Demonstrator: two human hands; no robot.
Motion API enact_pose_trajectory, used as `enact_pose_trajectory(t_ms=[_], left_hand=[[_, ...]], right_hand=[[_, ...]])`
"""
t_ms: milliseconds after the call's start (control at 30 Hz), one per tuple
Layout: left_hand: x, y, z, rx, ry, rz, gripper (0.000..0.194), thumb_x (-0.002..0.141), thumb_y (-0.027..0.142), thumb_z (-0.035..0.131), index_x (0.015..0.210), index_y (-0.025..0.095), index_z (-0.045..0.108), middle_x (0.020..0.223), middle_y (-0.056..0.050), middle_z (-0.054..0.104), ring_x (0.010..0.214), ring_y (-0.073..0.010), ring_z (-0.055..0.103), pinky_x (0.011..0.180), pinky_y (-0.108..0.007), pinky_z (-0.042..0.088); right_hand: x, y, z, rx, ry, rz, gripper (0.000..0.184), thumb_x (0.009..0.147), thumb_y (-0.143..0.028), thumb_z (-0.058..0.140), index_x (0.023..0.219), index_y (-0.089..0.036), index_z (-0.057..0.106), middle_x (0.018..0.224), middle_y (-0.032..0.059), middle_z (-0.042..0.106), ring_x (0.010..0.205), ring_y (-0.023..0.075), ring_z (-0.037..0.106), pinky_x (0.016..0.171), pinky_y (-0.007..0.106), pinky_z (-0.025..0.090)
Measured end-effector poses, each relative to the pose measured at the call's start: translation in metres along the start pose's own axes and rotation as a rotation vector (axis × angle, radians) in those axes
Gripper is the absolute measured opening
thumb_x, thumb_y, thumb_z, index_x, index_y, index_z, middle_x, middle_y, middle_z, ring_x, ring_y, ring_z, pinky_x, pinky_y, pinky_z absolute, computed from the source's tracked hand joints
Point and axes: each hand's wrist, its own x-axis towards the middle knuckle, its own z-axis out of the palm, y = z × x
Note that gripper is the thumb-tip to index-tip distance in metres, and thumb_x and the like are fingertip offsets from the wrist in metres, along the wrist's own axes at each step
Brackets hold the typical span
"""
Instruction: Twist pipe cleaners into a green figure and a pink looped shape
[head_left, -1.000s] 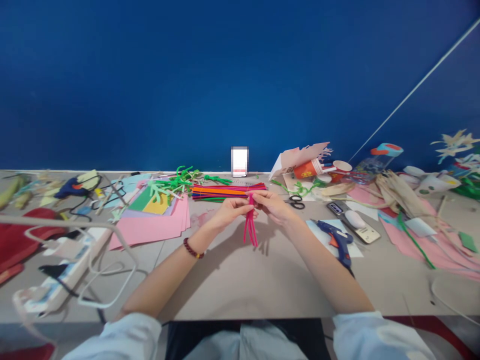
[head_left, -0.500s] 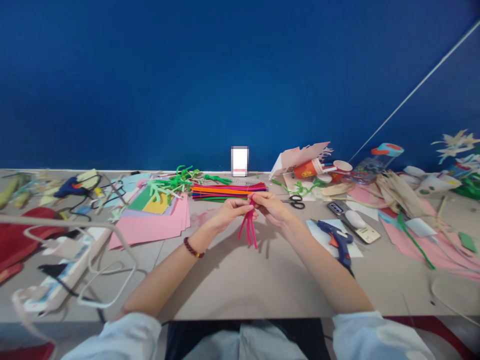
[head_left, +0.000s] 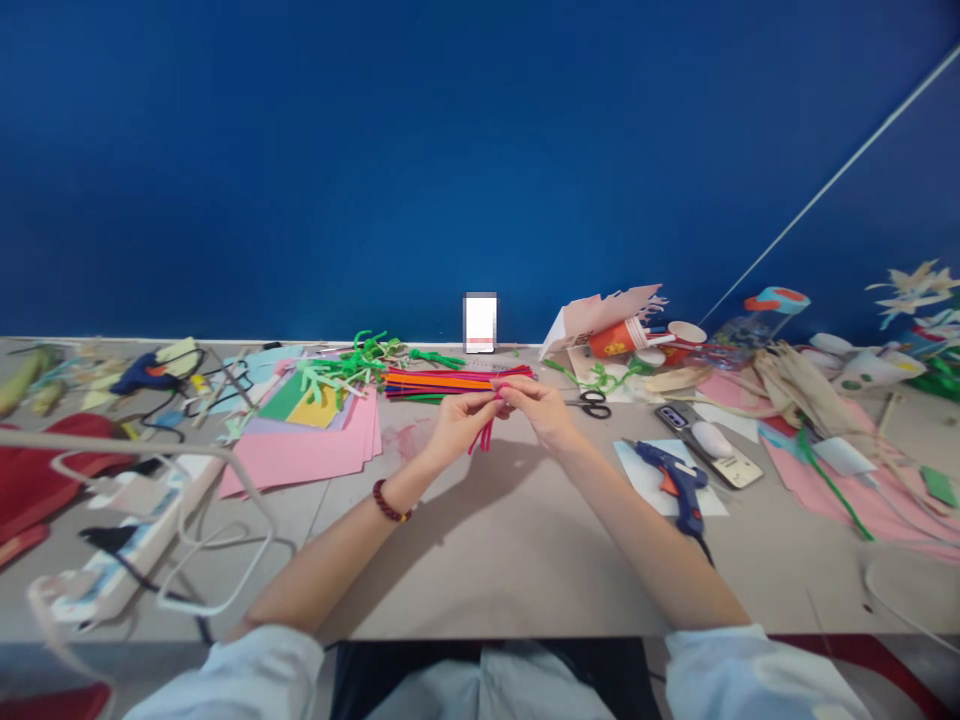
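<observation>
Over the middle of the table, my left hand (head_left: pixel 463 425) and my right hand (head_left: pixel 538 408) meet, fingertips pinched together on pink pipe cleaners (head_left: pixel 486 436). Their loose ends hang below my left fingers; the upper part is mostly hidden between my fingertips. Just behind my hands lies a bundle of coloured pipe cleaners (head_left: pixel 442 383), in red, orange, purple and green. Black-handled scissors (head_left: pixel 595 404) rest to the right of my right hand.
To the right are a blue glue gun (head_left: pixel 671 478) on pale paper, a phone (head_left: pixel 709 445) and paper cups (head_left: pixel 619 340). Pink paper sheets (head_left: pixel 307 455), green pipe-cleaner pieces (head_left: pixel 367 355) and a power strip (head_left: pixel 139 540) with cables occupy the left. A blue wall (head_left: pixel 480 170) rises behind.
The pink pipe cleaners have turned in my fingers, so their hanging ends look shorter and sit further left and higher. Both hands have stayed close together in nearly the same place.
</observation>
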Motion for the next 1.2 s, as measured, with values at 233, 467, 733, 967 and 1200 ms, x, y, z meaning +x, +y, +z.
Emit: enact_pose_trajectory(t_ms=[233, 467, 733, 967, 1200], left_hand=[[-0.003, 0.004, 0.002, 0.034, 0.010, -0.002, 0.027, 0.077, 0.040, 0.066, 0.082, 0.015, 0.074, 0.076, -0.006, 0.072, 0.075, -0.0187, 0.065, 0.072, -0.028, 0.050], [-0.003, 0.005, 0.004, -0.011, 0.017, -0.007, 0.025, 0.075, 0.039, 0.068, 0.076, 0.015, 0.074, 0.074, -0.006, 0.071, 0.072, -0.0178, 0.064, 0.072, -0.028, 0.050], [0.002, 0.002, -0.003, -0.408, -0.091, -0.222, 0.034, 0.068, 0.040, 0.075, 0.088, 0.012, 0.072, 0.076, -0.007, 0.069, 0.068, -0.0153, 0.063, 0.074, -0.031, 0.051], [0.003, -0.002, -0.002, -0.501, -0.159, -0.329, 0.034, 0.068, 0.037, 0.076, 0.094, 0.015, 0.071, 0.079, -0.006, 0.069, 0.067, -0.0120, 0.060, 0.067, -0.025, 0.048], [0.002, -0.001, -0.002, -0.521, -0.217, -0.357, 0.032, 0.070, 0.037, 0.075, 0.088, 0.012, 0.071, 0.084, -0.009, 0.070, 0.071, -0.0139, 0.063, 0.074, -0.027, 0.049]], right_hand=[[-0.002, -0.005, 0.002, -0.055, 0.002, -0.068, 0.027, 0.064, -0.045, 0.077, 0.074, -0.021, 0.074, 0.081, 0.0051, 0.064, 0.066, 0.0158, 0.055, 0.058, 0.031, 0.047], [-0.001, -0.001, 0.000, 0.022, -0.014, -0.031, 0.027, 0.064, -0.044, 0.078, 0.074, -0.019, 0.074, 0.079, 0.0055, 0.064, 0.062, 0.0146, 0.053, 0.056, 0.031, 0.045], [-0.001, -0.006, -0.001, 0.204, -0.121, 0.135, 0.038, 0.067, -0.047, 0.076, 0.091, -0.018, 0.072, 0.068, 0.0017, 0.060, 0.059, 0.0128, 0.051, 0.059, 0.029, 0.043], [-0.001, -0.008, -0.003, 0.260, -0.187, 0.168, 0.036, 0.066, -0.046, 0.076, 0.089, -0.019, 0.071, 0.069, 0.0018, 0.060, 0.059, 0.0142, 0.050, 0.054, 0.029, 0.044], [-0.002, -0.013, -0.001, 0.238, -0.169, 0.220, 0.032, 0.065, -0.043, 0.076, 0.083, -0.018, 0.069, 0.059, -0.0013, 0.052, 0.052, 0.0099, 0.041, 0.048, 0.024, 0.039]])
